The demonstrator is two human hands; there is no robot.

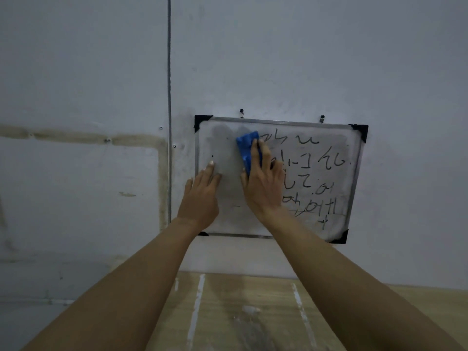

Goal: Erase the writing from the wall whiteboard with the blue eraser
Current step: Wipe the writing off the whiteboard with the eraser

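Observation:
A small whiteboard with a metal frame and black corner caps hangs on the grey wall. Black handwriting covers its right half; the left half is a smeared grey with almost no marks. My right hand presses a blue eraser flat against the board near the upper middle, at the left edge of the writing. My left hand lies flat on the board's lower left part, fingers spread, holding nothing.
Two hooks above the frame carry the board. A vertical seam runs down the wall just left of it. Tape residue and screws mark the wall at left. A wooden floor with white streaks lies below.

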